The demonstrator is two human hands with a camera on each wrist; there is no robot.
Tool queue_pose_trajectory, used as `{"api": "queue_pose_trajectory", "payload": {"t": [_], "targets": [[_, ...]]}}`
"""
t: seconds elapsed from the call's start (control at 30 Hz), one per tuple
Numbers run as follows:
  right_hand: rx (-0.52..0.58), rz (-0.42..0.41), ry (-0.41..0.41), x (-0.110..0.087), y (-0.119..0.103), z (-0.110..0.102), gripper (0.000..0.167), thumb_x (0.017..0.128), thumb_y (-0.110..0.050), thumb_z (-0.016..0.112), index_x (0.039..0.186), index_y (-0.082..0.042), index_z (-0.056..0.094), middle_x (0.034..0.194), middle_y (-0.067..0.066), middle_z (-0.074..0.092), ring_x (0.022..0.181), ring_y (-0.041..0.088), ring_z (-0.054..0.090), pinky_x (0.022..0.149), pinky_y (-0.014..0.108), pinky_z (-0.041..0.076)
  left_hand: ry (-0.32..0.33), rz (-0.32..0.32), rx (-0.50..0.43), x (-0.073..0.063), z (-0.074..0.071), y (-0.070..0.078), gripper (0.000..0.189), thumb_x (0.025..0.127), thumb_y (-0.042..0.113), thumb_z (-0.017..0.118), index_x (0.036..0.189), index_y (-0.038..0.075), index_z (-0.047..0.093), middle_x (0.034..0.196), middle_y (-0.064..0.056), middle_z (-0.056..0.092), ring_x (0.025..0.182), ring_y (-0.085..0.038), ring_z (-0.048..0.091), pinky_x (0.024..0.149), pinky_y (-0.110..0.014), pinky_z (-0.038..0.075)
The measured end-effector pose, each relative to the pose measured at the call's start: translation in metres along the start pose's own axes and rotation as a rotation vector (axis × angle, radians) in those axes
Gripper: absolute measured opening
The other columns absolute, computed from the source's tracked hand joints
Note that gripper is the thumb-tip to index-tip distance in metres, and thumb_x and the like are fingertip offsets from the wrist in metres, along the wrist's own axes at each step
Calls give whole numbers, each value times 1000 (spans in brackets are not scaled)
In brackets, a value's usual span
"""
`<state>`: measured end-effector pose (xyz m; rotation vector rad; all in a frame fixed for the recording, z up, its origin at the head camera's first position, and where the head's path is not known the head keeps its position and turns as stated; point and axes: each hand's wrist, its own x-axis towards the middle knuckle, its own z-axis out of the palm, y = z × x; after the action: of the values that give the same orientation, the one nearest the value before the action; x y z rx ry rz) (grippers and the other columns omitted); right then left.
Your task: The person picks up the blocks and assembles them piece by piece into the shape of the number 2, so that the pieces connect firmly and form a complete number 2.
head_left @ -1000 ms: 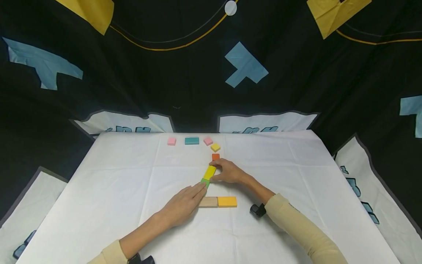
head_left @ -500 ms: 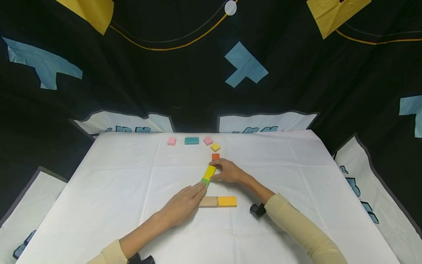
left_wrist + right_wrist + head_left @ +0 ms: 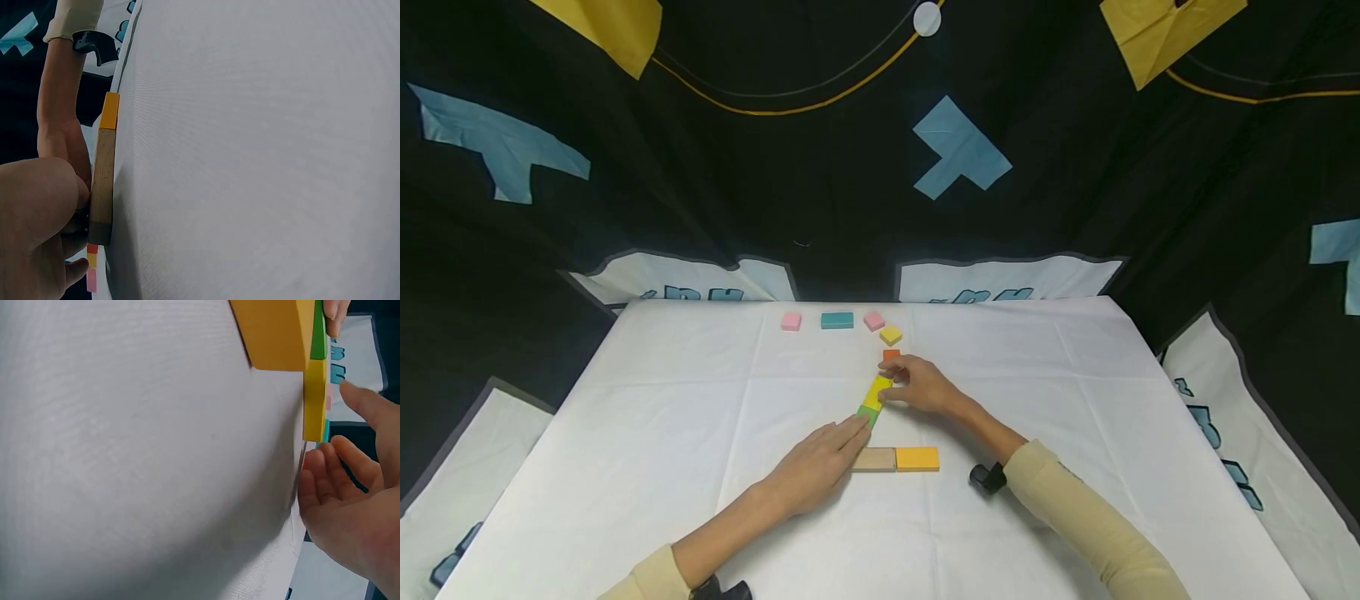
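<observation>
A yellow block (image 3: 877,390) and a green block (image 3: 869,413) lie end to end in a slanting line on the white table. The straight fingers of my left hand (image 3: 820,460) rest over the green block's near part, which they hide. Beside the yellow block is my right hand (image 3: 923,387), thumb and fingers loosely bent. In the right wrist view the thumb of the right hand (image 3: 350,506) stands apart from the yellow block (image 3: 315,403), and nothing is gripped. Nearer lie a plain wooden block (image 3: 876,460), partly behind the left hand, and an amber block (image 3: 917,459) touching its end.
Just past the right fingers is an orange-red block (image 3: 891,354), partly covered. Farther back lie a small yellow block (image 3: 891,335), a pink block (image 3: 874,320), a teal block (image 3: 837,321) and another pink block (image 3: 791,322). A dark curtain (image 3: 850,208) hangs behind the table.
My right hand's fingers and thumb have loosened from the yellow block and lifted slightly. The left hand and the blocks stay in place.
</observation>
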<state>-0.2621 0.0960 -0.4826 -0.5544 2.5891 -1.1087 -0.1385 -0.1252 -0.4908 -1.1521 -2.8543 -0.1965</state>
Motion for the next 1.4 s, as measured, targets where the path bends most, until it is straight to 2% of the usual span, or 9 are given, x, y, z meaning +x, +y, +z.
{"api": "queue_pose_trajectory", "payload": {"t": [0.13,0.23,0.43,0.53,0.77,0.97,1.4], "targets": [[98,-11,92,2,1,-5,40,88,-15,78,125,-6,66,112,1,68,99,19,60,91,29,53,9,-1,-10,0,0,0,46,105,16,51,147,0,46,154,-14,41,141,-26,38,112,-44,38],[118,-2,146,5,2,-9,34,90,-14,77,121,-8,68,109,1,68,99,19,60,90,29,54,15,1,-15,1,0,0,46,104,16,52,147,-1,46,154,-14,41,141,-26,39,111,-44,38],[122,59,234,15,11,-11,33,88,-17,79,119,-11,70,117,4,65,104,23,58,87,30,55,5,-3,-13,0,-1,1,47,104,16,52,147,0,46,155,-14,40,142,-27,38,112,-44,37],[144,104,251,21,14,-13,37,87,-18,80,121,-11,69,121,6,64,107,25,57,89,34,55,0,-7,-10,0,-1,1,47,104,17,52,148,0,45,155,-14,40,142,-27,37,112,-44,36],[204,193,206,30,22,-14,42,86,-18,80,126,-13,67,129,7,63,116,26,57,95,35,53,14,4,-12,1,0,1,47,104,15,53,147,-1,46,154,-15,41,141,-28,38,112,-44,37],[216,195,157,34,23,-15,46,86,-15,80,130,-13,66,133,7,62,122,26,55,102,37,49,24,6,-22,1,0,1,47,103,14,54,146,-2,46,154,-16,41,141,-29,39,112,-45,38],[199,217,108,39,26,-14,44,87,-15,79,130,-16,67,136,5,61,125,25,53,106,39,45,3,-4,-12,1,0,0,48,104,16,53,148,-1,44,155,-14,39,143,-27,36,113,-43,36]]}}
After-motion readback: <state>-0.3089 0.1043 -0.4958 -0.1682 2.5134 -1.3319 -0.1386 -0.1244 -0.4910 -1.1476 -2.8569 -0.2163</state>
